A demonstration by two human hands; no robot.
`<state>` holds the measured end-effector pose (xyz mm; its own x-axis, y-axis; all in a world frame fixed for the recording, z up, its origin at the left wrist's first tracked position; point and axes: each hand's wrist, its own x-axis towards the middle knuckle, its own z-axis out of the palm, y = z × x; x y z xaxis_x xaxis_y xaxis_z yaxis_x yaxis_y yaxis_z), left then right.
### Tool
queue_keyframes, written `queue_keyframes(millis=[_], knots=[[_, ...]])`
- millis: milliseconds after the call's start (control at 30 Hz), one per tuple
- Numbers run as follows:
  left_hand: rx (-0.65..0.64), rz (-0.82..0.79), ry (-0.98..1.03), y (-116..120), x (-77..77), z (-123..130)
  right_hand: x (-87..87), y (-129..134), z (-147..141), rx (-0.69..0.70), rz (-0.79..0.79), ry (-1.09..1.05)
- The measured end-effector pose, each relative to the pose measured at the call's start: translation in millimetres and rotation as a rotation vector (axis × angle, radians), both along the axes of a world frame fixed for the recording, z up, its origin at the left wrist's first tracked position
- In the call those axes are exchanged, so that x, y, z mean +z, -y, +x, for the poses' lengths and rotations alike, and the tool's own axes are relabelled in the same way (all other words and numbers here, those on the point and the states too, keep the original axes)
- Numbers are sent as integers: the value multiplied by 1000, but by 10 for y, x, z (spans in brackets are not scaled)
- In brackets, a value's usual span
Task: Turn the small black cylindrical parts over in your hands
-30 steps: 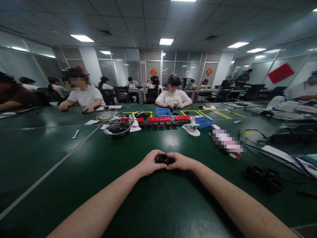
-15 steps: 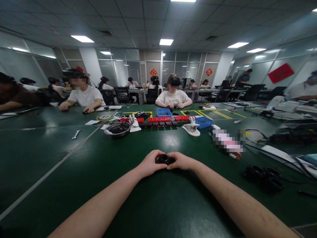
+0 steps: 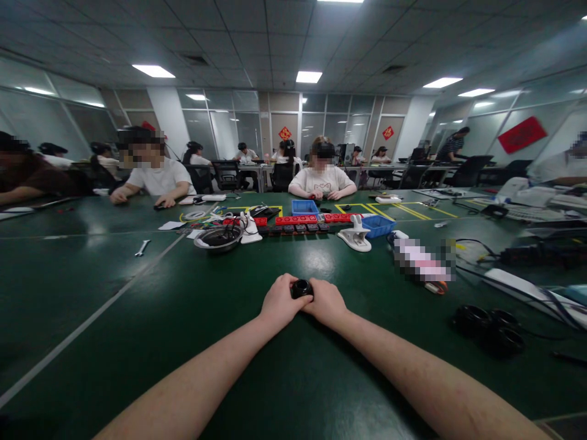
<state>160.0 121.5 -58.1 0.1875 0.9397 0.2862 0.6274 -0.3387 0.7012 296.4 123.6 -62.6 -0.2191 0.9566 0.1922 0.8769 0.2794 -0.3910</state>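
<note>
A small black round part [image 3: 301,288] with a ring-shaped opening on top sits between my two hands, just above or on the green table [image 3: 257,391]. My left hand [image 3: 280,304] grips its left side, with the thumb across the near face. From the right, my right hand [image 3: 326,300] closes around the same part, its thumb meeting the left thumb in front. The lower portion of the part is hidden by my fingers. Several similar black ring-shaped parts [image 3: 488,327] lie on the table to the right of my right forearm.
An open-end wrench [image 3: 142,248] lies at left. Ahead are a round metal bowl [image 3: 218,238] holding cables, a red-and-black power strip row [image 3: 296,220], a white clip stand [image 3: 355,235] and a blue bin [image 3: 378,226]. Cables run along the right. A person [image 3: 322,177] sits opposite.
My hands have rotated around the black part, the right hand turning further over it. The part now shows less of its sides, and both wrists have shifted slightly.
</note>
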Motion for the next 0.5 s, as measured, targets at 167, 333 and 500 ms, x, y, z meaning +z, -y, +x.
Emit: queue_keyframes(millis=[167, 333, 500], knots=[[-107, -5, 16, -6, 57, -52, 4, -7, 12, 50, 43, 5], [-283, -51, 13, -46, 120, -146, 62, -118, 178, 454, -163, -257], [-356, -98, 21, -98, 87, -174, 139, -143, 278, 586, -346, -409]])
